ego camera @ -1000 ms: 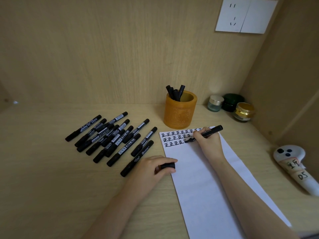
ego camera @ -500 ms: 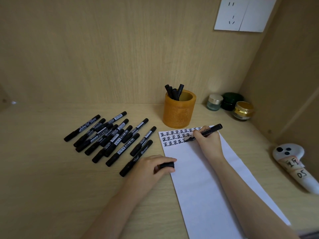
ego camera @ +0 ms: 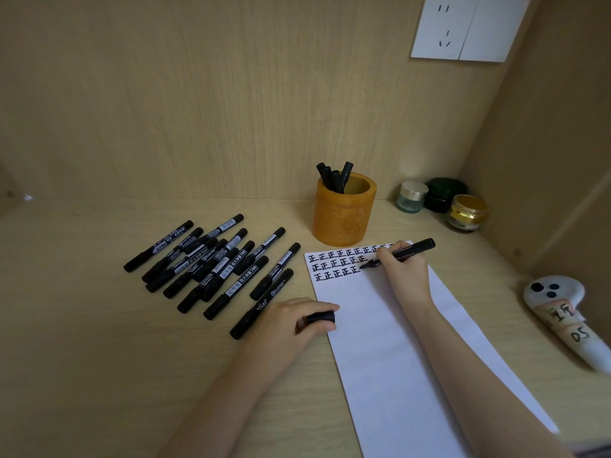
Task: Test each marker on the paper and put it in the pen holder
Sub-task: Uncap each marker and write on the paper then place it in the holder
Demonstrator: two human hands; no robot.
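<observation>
My right hand (ego camera: 406, 271) grips an uncapped black marker (ego camera: 417, 247) with its tip on the white paper (ego camera: 380, 342), at the right end of the third row of black characters (ego camera: 337, 264). At the paper's left edge my left hand (ego camera: 291, 320) rests on the desk and holds the black marker cap (ego camera: 320, 317). The amber pen holder (ego camera: 344, 214) stands just behind the paper with several markers (ego camera: 335, 178) in it. A pile of several capped black markers (ego camera: 215, 264) lies on the desk to the left.
Three small jars (ego camera: 441, 203) stand in the back right corner. A white controller with handwritten labels (ego camera: 562, 315) lies at the right edge. A wall socket (ego camera: 469, 28) is above. The wooden desk (ego camera: 82, 342) is enclosed by back and right walls.
The marker tip has shifted slightly on the third row as the right hand writes. The left hand with the cap has stayed in place.
</observation>
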